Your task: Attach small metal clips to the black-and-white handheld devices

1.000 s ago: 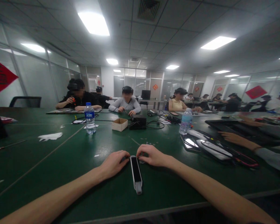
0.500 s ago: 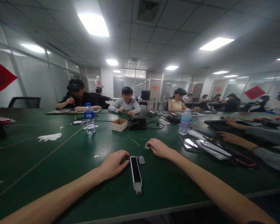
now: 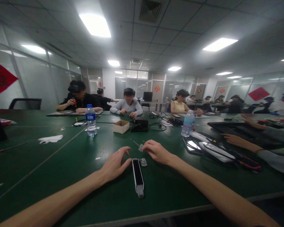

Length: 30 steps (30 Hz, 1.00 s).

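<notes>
My right hand point(image 3: 158, 152) pinches a small grey metal bracket point(image 3: 140, 147) with holes, held just above the green table. My left hand point(image 3: 115, 164) is open, thumb and fingers apart. Its thumb tip is close to the upper end of a long, narrow device point(image 3: 138, 176) with a white edge and black face, which lies lengthwise toward me. Whether the thumb touches it I cannot tell. A second metal bracket point(image 3: 144, 162) lies against the right side of the device's upper end.
Two water bottles point(image 3: 91, 121) point(image 3: 188, 124) stand farther back. Between them are a small open box point(image 3: 121, 126), a black block point(image 3: 139, 124) and cables point(image 3: 162, 126). White cable-wrapped devices point(image 3: 215, 149) and a co-worker's hands point(image 3: 238, 140) are on the right. White gloves point(image 3: 50, 139) lie left.
My right hand has moved left with the bracket, toward my left hand. My left hand's fingers have lifted off the device's upper end and spread apart.
</notes>
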### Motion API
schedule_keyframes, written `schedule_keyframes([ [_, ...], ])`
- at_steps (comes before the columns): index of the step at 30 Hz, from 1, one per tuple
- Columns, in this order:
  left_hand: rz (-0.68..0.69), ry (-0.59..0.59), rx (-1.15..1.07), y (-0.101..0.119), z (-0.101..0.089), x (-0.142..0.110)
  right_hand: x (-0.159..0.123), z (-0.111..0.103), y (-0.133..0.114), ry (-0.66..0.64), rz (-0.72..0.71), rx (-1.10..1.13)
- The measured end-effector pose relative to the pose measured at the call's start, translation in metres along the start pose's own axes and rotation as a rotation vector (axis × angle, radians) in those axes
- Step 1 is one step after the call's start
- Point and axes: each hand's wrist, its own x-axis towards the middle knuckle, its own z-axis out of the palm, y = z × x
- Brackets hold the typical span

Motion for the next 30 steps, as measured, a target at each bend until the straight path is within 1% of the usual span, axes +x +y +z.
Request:
schedule_keyframes([
  [2,0.040,0.049,-0.018,0.001,0.000,-0.001,0.001,0.000,-0.012,0.019,-0.107,0.042],
  [3,0.066,0.054,-0.021,0.002,0.000,-0.002,0.001,0.001,-0.018,0.018,-0.147,0.058],
  [6,0.143,0.040,-0.031,0.007,-0.001,-0.003,0.002,0.004,-0.035,0.001,-0.229,0.091],
  [8,0.193,0.060,-0.030,0.008,-0.002,-0.004,0.002,0.007,-0.042,-0.010,-0.268,0.110],
  [11,0.262,0.106,0.001,0.005,-0.002,-0.004,0.002,0.008,-0.045,-0.004,-0.289,0.126],
  [13,0.313,0.117,0.024,0.001,-0.001,-0.004,0.002,0.007,-0.044,0.006,-0.284,0.133],
  [17,0.394,0.085,0.048,-0.005,0.000,-0.003,0.002,0.006,-0.042,0.001,-0.270,0.151],
  [21,0.382,0.032,0.137,-0.006,-0.003,0.000,0.003,0.005,-0.043,0.024,-0.259,0.129],
  [24,0.319,0.012,0.189,-0.007,-0.005,0.002,0.003,0.004,-0.038,0.055,-0.213,0.075],
  [26,0.272,0.019,0.194,-0.008,-0.005,0.002,0.003,0.003,-0.032,0.061,-0.170,0.040],
  [28,0.240,0.033,0.187,-0.007,-0.007,0.003,0.002,0.001,-0.025,0.050,-0.120,0.015],
  [30,0.218,0.045,0.178,-0.006,-0.008,0.003,0.001,-0.001,-0.019,0.002,-0.072,-0.004],
])
